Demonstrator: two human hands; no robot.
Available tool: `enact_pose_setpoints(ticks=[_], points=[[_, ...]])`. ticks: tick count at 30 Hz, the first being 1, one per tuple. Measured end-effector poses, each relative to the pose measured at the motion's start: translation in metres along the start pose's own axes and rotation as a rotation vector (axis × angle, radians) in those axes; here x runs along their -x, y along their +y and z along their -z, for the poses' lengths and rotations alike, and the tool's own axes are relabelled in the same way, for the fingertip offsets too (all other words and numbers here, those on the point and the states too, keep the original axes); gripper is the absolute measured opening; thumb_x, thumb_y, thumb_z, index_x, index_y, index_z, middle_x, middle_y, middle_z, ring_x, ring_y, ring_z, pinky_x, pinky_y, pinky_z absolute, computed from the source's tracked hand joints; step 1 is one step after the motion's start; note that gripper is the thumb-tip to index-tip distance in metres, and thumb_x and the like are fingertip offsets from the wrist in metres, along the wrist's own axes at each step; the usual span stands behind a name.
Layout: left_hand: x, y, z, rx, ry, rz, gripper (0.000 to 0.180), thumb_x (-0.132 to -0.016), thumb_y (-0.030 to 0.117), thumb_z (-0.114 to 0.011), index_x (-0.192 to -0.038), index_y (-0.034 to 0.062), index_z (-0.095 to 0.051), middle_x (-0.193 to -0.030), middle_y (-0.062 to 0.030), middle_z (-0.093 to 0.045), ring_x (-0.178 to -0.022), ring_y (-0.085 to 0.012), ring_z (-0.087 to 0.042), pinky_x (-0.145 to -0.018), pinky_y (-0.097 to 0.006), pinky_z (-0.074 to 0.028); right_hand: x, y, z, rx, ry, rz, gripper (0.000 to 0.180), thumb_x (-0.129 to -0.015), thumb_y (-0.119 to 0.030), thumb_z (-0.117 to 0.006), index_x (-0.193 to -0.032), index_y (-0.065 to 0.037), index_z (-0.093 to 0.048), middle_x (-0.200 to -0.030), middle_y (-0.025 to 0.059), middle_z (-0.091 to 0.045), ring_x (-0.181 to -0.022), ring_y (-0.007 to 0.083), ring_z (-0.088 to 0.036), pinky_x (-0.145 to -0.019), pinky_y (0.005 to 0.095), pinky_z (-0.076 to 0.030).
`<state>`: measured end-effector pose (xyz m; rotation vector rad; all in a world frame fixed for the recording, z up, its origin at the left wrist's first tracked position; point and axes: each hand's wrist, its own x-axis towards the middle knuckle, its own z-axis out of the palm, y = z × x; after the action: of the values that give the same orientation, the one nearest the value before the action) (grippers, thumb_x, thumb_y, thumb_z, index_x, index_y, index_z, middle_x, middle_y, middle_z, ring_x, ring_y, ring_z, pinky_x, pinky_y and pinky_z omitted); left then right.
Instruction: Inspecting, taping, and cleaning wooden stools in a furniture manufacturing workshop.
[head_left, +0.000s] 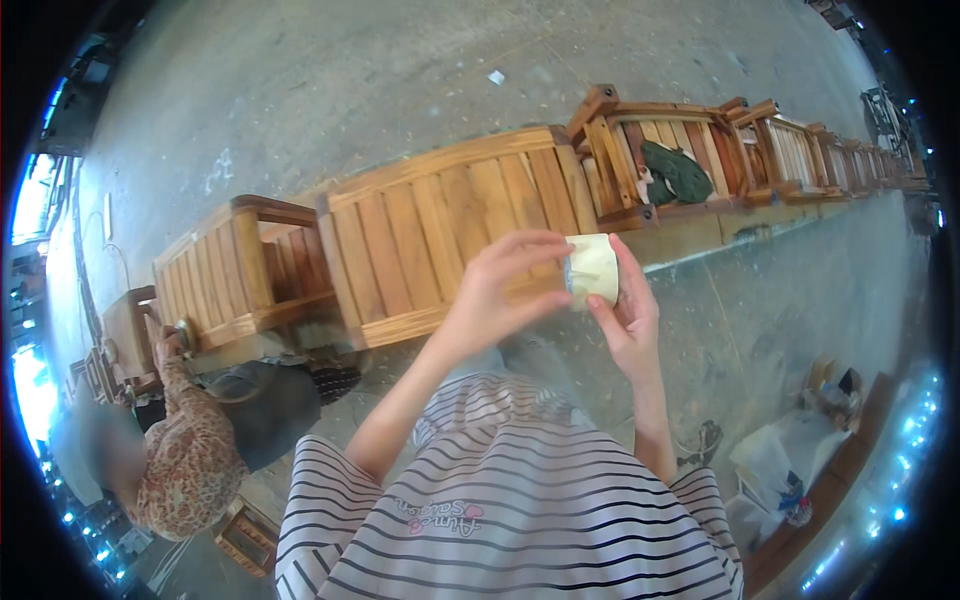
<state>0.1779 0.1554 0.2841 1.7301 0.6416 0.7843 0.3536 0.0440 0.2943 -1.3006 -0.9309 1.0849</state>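
In front of my body I hold a small pale yellow piece, curved like a folded sheet or a short roll, with a grey-blue left edge. I cannot make out its exact kind. My right hand is closed on its right side, thumb at the lower edge and fingers behind. At the left edge, my left hand curves with fingers and thumb spread apart; its fingertips reach the edge, and whether they press on it is unclear. Below and left of the piece lies a slatted wooden tabletop.
Right of the tabletop, a slatted wooden chair bears a dark green cloth, with more wooden furniture in a row beyond. At left, a person in a patterned top works at a wooden chair. Plastic bags lie at lower right.
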Motion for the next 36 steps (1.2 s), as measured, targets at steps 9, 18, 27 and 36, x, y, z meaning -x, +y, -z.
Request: enact_pose_setpoints(ticks=[9,18,27,36], points=[[0.04,-0.002,0.032,-0.31,0.122,-0.181,0.017,-0.075,0.011,-0.079,-0.091,0.0085,-0.077,-0.089,-0.0045,-0.069,-0.087,-0.0212,-0.064,-0.076,-0.031,-0.048,0.011,0.002,-0.069,0.169,-0.008,0.083,0.049,-0.088,0.004,-0.064,-0.135,0.0,-0.053,-0.127,0.0155,-0.062,-0.113,0.0189,-0.061,-0.096,0.0301,-0.048],[0.093,-0.039,0.001,-0.103,0.037,0.005,0.013,-0.077,0.001,-0.074,-0.089,0.0014,-0.073,-0.087,-0.0094,-0.066,-0.084,-0.0249,-0.063,-0.075,-0.034,-0.051,0.053,0.062,-0.079,0.438,0.164,-0.04,0.018,-0.086,-0.002,-0.064,-0.103,0.001,-0.068,-0.097,0.0165,-0.07,-0.09,0.0248,-0.069,-0.079,0.0317,-0.051],[0.055,-0.051,-0.025,-0.085,0.128,0.221,0.014,-0.075,0.007,-0.08,-0.088,0.0032,-0.077,-0.088,-0.0095,-0.07,-0.084,-0.0228,-0.065,-0.075,-0.032,-0.052,0.026,0.061,-0.038,0.5,0.099,-0.119,0.01,-0.088,-0.003,-0.065,-0.095,0.003,-0.067,-0.09,0.0167,-0.069,-0.082,0.0284,-0.068,-0.074,0.0336,-0.05],[0.028,-0.061,-0.051,-0.088,0.202,0.352,0.018,-0.078,0.011,-0.08,-0.094,0.004,-0.078,-0.094,-0.0098,-0.072,-0.09,-0.0221,-0.065,-0.081,-0.032,-0.051,-0.011,0.057,-0.003,0.45,0.012,-0.191,0.009,-0.089,-0.008,-0.065,-0.092,0.001,-0.066,-0.088,0.0175,-0.067,-0.083,0.0336,-0.066,-0.072,0.0364,-0.049]])
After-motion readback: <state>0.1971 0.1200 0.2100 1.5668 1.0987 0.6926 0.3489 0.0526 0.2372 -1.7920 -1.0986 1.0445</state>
